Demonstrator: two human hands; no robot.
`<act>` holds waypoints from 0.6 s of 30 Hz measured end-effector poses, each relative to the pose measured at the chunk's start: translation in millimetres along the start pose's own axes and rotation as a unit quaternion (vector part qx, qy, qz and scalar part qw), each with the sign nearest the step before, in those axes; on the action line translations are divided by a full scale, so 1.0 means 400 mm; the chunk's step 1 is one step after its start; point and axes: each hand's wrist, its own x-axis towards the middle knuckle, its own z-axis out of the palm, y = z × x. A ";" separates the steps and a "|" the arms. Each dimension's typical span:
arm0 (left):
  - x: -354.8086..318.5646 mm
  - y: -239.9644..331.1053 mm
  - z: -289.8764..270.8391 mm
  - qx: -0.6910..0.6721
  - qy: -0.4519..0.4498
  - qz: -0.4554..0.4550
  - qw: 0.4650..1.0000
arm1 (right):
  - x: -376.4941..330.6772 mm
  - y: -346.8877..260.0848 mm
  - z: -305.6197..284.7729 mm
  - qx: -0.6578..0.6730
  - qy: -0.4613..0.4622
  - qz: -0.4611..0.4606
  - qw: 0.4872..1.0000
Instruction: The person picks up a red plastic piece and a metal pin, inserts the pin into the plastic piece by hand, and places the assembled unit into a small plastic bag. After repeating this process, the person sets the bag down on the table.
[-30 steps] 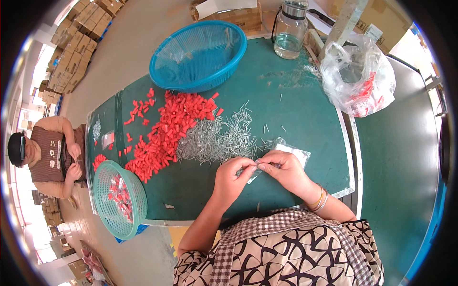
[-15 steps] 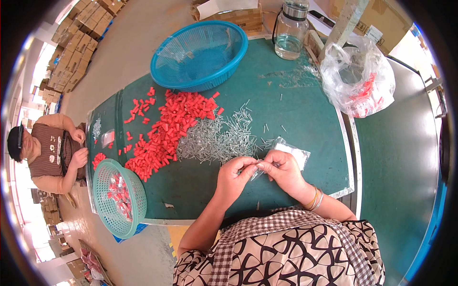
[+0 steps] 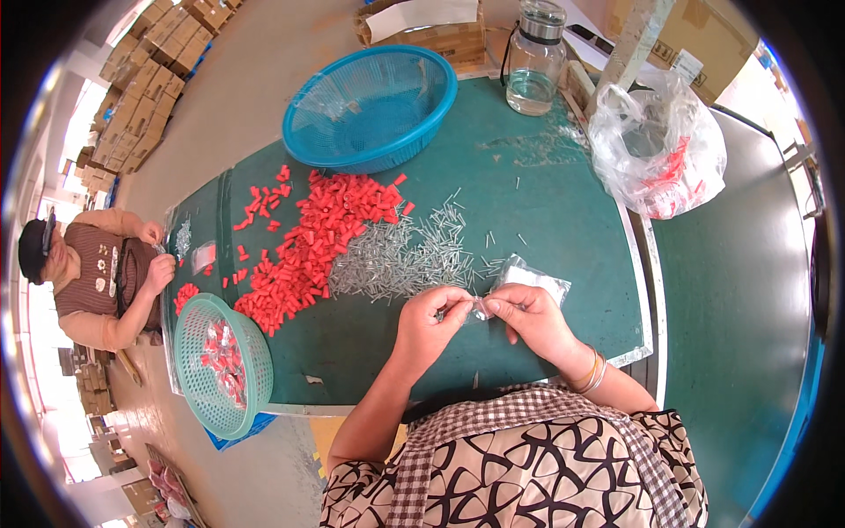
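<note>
Between my two hands a small clear plastic bag (image 3: 479, 310) is stretched by its edge, just above the near part of the table. My left hand (image 3: 429, 330) pinches one side of it between thumb and fingers. The other side is gripped by the thumb and forefinger of my right hand (image 3: 539, 330). Whether anything lies inside the bag is too small to tell. Just beyond my fingers spreads a heap of grey metal screws (image 3: 396, 260). Red plastic wall plugs (image 3: 308, 233) are piled against its left side. A stack of clear bags (image 3: 539, 280) lies beside my right hand.
A blue basket (image 3: 295, 141) stands at the table's far edge, near a glass bottle (image 3: 531, 92). At the left edge a green basket (image 3: 264, 361) holds bagged red pieces. A white plastic bag (image 3: 607, 145) hangs at the right. Another person (image 3: 97, 273) works across at the left.
My hands have moved slightly apart, and more of the clear bag shows between them. The co-worker's hands have shifted a little.
</note>
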 end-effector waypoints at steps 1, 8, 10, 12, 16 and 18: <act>0.000 0.001 0.000 0.000 0.000 0.003 1.000 | -0.002 -0.002 0.001 0.000 0.000 -0.001 1.000; -0.005 -0.006 -0.001 0.026 -0.003 0.013 1.000 | -0.006 -0.009 0.007 -0.039 0.010 -0.028 0.999; -0.008 -0.013 -0.002 0.035 -0.006 0.002 0.999 | -0.009 -0.013 0.009 -0.050 0.014 -0.022 0.998; -0.004 -0.009 0.009 0.077 0.051 0.069 0.993 | -0.013 -0.013 0.011 -0.092 0.044 -0.064 0.993; -0.013 0.004 0.021 0.251 0.167 0.240 0.923 | -0.004 0.007 0.026 -0.197 0.128 -0.216 0.948; -0.027 0.000 0.040 0.235 0.152 0.236 0.930 | -0.006 0.006 0.040 -0.218 0.167 -0.267 0.924</act>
